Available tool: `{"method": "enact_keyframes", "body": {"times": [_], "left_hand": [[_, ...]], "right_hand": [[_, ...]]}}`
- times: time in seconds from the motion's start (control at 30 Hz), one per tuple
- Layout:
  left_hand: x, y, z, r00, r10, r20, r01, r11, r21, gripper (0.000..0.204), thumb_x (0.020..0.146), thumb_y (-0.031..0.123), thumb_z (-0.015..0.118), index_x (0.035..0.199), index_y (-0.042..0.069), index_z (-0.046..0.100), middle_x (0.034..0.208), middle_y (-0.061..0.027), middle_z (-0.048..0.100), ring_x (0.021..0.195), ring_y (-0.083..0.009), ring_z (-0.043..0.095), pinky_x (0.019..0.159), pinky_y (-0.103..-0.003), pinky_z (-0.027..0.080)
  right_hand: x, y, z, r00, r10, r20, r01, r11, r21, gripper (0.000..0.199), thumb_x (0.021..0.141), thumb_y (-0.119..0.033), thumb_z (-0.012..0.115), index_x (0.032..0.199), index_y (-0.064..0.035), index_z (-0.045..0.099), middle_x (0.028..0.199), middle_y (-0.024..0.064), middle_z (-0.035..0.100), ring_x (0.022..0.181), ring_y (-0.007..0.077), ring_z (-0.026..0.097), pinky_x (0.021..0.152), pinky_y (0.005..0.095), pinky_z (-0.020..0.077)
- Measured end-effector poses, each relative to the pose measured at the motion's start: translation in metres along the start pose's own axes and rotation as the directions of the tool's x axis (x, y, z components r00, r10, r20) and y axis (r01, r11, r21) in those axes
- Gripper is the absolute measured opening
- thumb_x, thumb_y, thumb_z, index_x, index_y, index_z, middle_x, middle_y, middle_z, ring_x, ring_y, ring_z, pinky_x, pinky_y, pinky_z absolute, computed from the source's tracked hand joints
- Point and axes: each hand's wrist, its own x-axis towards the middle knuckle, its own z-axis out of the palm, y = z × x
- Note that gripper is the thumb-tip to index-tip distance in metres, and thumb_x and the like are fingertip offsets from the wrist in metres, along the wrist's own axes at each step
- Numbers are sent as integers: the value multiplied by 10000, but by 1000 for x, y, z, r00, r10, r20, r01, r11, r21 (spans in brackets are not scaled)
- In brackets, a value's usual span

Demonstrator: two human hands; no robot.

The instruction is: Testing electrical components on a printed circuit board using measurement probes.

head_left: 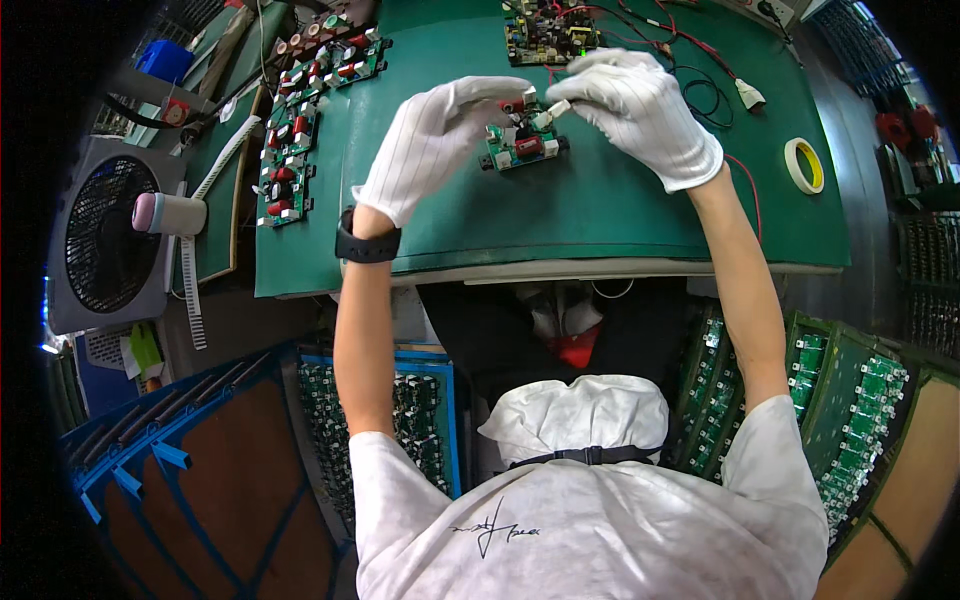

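Observation:
A small green circuit board with red and white parts lies on the green-topped workbench in front of me. My left hand, in a white striped glove, grips the board at its far left side, its fingertips partly hidden by parts. My gloved right hand pinches a white plug connector at the board's far right corner. Whether the plug is seated in the board cannot be made out. Just beyond my hands sits a larger populated circuit board with a green light and red wires.
Several similar boards line the bench's left side. A yellow tape roll lies at the right, near a cable with a white plug. A fan stands left of the bench. Racks of boards flank my body.

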Motion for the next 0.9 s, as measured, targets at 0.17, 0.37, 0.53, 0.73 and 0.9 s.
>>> {"method": "enact_keyframes", "body": {"times": [0.17,0.37,0.53,0.73,0.9], "left_hand": [[2,-19,-11,907,334,258,-399,482,780,499,921,106,749,1378,302,715,1387,-85,681,1205,-367,671,999,-494,567],[17,-36,-6,800,467,376,-560,360,746,460,913,192,794,1348,330,734,1298,-32,728,1145,-290,705,964,-453,578],[21,-47,10,821,530,211,-481,445,755,328,917,244,816,1239,279,766,1058,18,749,968,-236,719,847,-403,601],[19,-54,29,782,610,123,-412,359,837,305,893,272,843,1186,233,768,942,13,684,848,-213,668,745,-374,574],[13,-53,41,776,629,52,-286,277,917,478,856,224,874,1310,256,729,929,-2,654,837,-227,667,734,-383,579]], "right_hand": [[-22,0,12,992,95,79,-111,966,233,227,947,-239,786,1166,-184,809,892,57,737,887,287,714,805,395,562],[-32,-6,10,965,234,123,-264,868,421,386,960,-211,780,1345,-192,761,954,125,715,859,332,683,828,430,568],[-36,-10,9,957,276,87,-280,810,515,353,969,-174,780,1322,-185,777,929,118,709,848,326,688,806,416,578],[-37,-17,6,943,324,73,-332,925,183,262,996,-234,761,1245,-168,808,895,119,692,834,312,696,764,422,586],[-34,-19,6,928,357,112,-367,925,94,246,1020,-307,727,1181,-141,813,932,140,716,869,334,724,759,440,591]]}}
